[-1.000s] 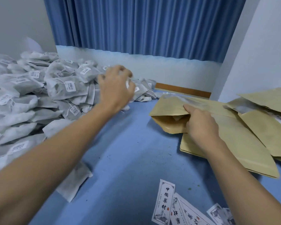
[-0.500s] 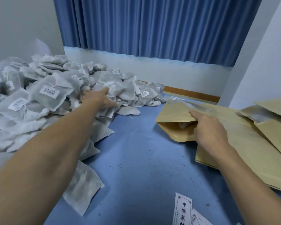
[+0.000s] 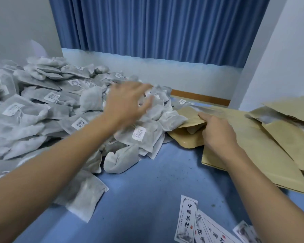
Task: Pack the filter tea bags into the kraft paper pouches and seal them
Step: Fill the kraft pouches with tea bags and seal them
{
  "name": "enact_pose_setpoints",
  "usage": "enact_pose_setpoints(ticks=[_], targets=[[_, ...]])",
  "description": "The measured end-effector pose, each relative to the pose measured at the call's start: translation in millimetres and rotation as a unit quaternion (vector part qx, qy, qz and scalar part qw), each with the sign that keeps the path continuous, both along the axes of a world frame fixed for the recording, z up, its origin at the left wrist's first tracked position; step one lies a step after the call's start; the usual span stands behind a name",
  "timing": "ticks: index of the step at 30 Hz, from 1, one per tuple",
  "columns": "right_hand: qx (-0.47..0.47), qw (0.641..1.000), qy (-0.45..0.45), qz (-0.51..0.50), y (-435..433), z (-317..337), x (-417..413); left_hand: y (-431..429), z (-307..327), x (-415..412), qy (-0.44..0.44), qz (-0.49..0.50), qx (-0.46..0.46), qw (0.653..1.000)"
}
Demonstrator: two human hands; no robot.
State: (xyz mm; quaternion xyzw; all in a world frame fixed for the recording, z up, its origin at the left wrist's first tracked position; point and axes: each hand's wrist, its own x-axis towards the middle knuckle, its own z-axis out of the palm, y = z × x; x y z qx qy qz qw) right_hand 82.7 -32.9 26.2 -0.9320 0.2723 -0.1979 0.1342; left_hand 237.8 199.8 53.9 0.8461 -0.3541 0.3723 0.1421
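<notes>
With your right hand (image 3: 218,134) pinching the kraft paper pouch (image 3: 188,130) open by its mouth edge beside the heap of filter tea bags (image 3: 60,109), close your spread, empty left hand (image 3: 128,104) on several bags, then load them.

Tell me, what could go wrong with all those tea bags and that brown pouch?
The heap of tea bags has spread up against the pouch, so bags might slide off the blue table edge or get crushed. The right hand only pinches one lip of the pouch mouth, so it could flop shut. The left hand is blurred from moving fast and open, so it might knock bags loose.
</notes>
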Motion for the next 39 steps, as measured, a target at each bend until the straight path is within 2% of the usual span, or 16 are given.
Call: enact_pose_setpoints(ticks=[1, 3, 5, 6, 10, 14, 21, 25, 27, 28, 30, 32, 34, 36, 37, 39], targets=[[-0.002, 1.0, -0.003, -0.003, 0.3, 0.0, 0.2, 9.0, 5.6, 16.0, 0.005, 0.081, 0.004, 0.997], [-0.009, 1.0, -0.013, -0.008, 2.9, 0.3, -1.7, 30.1, -3.8, 45.3, 0.206, 0.214, 0.047, 0.954], [-0.017, 1.0, -0.019, -0.015, 4.4, 2.3, -5.3, 44.3, -35.0, 57.7, 0.394, 0.242, 0.051, 0.885], [-0.017, 0.999, -0.025, -0.019, 5.2, 3.5, -7.7, 47.6, -53.7, 57.7, 0.424, 0.241, 0.049, 0.872], [-0.019, 0.999, -0.03, -0.035, 2.8, 9.0, -16.5, 33.6, -83.9, 49.7, 0.372, 0.215, 0.041, 0.902], [-0.024, 0.998, -0.045, -0.043, -1.2, 14.0, -23.1, 13.6, -82.0, 32.6, 0.392, 0.174, 0.039, 0.903], [-0.048, 0.993, -0.078, -0.077, -2.7, 23.1, -33.3, -52.2, -86.3, -35.5, 0.404, 0.002, -0.026, 0.914], [-0.061, 0.989, -0.108, -0.086, -7.7, 30.0, -50.3, -69.5, -77.3, -62.8, 0.346, 0.045, -0.029, 0.937], [-0.071, 0.987, -0.114, -0.09, -10.6, 35.4, -60.5, -70.7, -68.5, -70.6, 0.28, 0.022, -0.104, 0.954], [-0.072, 0.986, -0.116, -0.092, -12.1, 38.1, -65.5, -70.7, -60.4, -76.2, 0.264, -0.042, -0.181, 0.946], [-0.068, 0.986, -0.118, -0.095, -15.9, 41.7, -73.9, -71.8, -44.0, -92.2, 0.322, -0.211, -0.268, 0.883], [-0.07, 0.986, -0.113, -0.099, -18.4, 42.1, -80.4, -78.6, -35.3, -111.1, 0.403, -0.276, -0.198, 0.85], [-0.067, 0.987, -0.102, -0.103, -20.8, 40.6, -85.9, -88.3, -37.7, -120.5, 0.416, -0.27, -0.141, 0.857], [-0.047, 0.989, -0.096, -0.105, -23.1, 37.5, -91.9, -94.2, -37.3, -127.7, 0.4, -0.264, -0.187, 0.857], [-0.039, 0.989, -0.094, -0.107, -24.4, 35.2, -94.6, -94.1, -34.4, -134.7, 0.375, -0.262, -0.227, 0.86], [-0.038, 0.988, -0.092, -0.12, -27.6, 30.4, -99.4, -92.8, -30.7, -152.2, 0.233, -0.269, -0.278, 0.892]])
